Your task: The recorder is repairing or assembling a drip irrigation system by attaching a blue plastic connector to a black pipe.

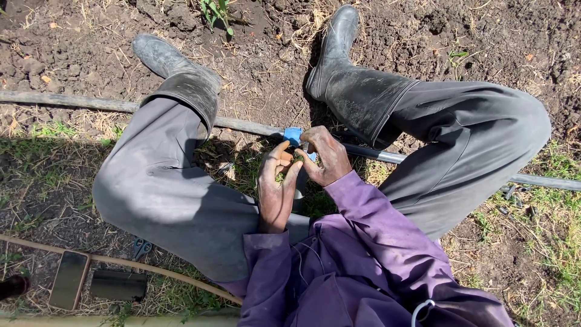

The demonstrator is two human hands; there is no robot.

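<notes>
I sit on the ground with my legs apart. A long black irrigation pipe (66, 101) lies across the soil under my knees. A blue fitting (293, 135) sits on the pipe between my legs. My left hand (276, 181) and my right hand (324, 156) meet just below that fitting, fingertips pinched together on a small part that is mostly hidden by the fingers. Purple sleeves cover both forearms.
Black rubber boots (175, 69) rest on tilled soil beyond the pipe. A phone (69, 280) and a dark flat case (118, 284) lie at lower left beside a thin tan hose (151, 268). Small blue-handled pliers (141, 247) lie under my left thigh. Several small dark fittings (515, 203) are scattered at right.
</notes>
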